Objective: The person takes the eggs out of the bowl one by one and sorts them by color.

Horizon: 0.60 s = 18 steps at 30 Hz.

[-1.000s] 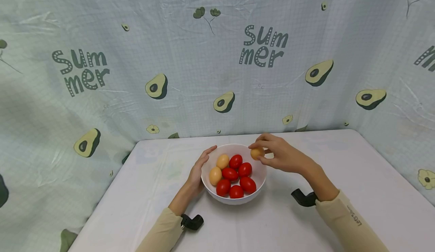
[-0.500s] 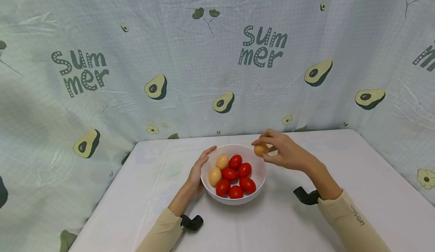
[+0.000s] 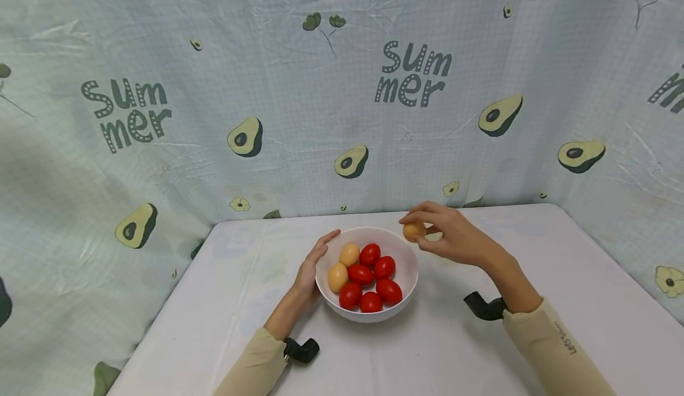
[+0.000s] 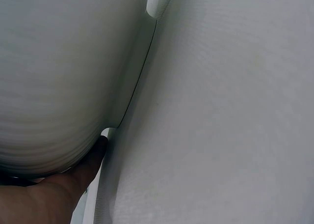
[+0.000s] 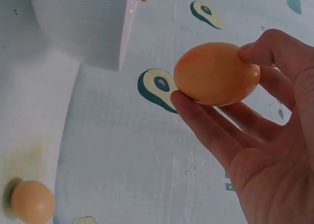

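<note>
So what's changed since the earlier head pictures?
The right hand carried the egg it pinches rightward and upward in the head view, from over the rim of the white bowl to just outside it. Nothing was grasped or released. The left hand stayed against the bowl, its contents unmoved.

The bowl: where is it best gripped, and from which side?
Probably at opposite sides of the bowl, below the rim: its wall widens upward, so a grip there should support it. The left hand touches the left side; the right hand, once free of its egg, could come from the right.
</note>
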Available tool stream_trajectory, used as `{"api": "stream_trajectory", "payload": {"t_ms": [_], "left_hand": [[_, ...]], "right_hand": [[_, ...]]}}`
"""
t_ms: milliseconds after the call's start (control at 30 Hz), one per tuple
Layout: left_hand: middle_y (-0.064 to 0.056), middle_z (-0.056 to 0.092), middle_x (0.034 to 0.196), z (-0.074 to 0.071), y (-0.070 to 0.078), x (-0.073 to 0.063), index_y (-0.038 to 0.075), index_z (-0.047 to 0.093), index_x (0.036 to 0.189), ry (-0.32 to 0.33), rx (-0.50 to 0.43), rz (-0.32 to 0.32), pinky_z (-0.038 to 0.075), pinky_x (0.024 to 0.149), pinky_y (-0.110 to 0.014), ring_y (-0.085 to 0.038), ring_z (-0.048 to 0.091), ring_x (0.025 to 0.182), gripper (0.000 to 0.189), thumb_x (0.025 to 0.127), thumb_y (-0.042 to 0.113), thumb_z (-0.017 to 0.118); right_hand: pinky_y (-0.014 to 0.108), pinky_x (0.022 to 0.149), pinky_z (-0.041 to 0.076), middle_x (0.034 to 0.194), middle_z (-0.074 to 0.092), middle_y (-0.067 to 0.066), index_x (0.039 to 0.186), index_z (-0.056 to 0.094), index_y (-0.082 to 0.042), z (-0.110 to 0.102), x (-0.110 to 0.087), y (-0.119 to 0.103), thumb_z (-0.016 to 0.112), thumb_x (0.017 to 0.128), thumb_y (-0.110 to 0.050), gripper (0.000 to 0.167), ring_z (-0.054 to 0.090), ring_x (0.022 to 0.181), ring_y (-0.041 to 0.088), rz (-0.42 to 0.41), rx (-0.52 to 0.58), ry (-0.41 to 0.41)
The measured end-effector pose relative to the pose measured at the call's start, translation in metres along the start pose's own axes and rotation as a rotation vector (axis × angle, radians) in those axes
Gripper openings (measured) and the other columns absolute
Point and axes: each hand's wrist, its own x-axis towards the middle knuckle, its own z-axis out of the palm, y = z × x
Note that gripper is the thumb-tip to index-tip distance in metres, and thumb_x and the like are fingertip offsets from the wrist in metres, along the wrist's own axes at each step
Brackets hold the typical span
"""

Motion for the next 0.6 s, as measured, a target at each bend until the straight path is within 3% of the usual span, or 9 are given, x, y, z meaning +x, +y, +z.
{"api": "stream_trajectory", "payload": {"t_ms": [600], "left_hand": [[-0.007, 0.026, 0.171, -0.0001, -0.0005, -0.0002, 0.016, 0.031, 0.162, 0.003, 0.006, -0.003, 0.011, 0.133, -0.049, -0.03, 0.024, 0.159, 0.055, 0.109, 0.029, 0.025]], "right_hand": [[0.035, 0.086, 0.064, 0.122, 0.073, 0.003, 0.128, 0.07, -0.011, -0.0105, -0.0023, 0.0088, 0.072, 0.093, -0.008, 0.035, 0.067, 0.108, 0.02, -0.013, -0.061, 0.027]]}}
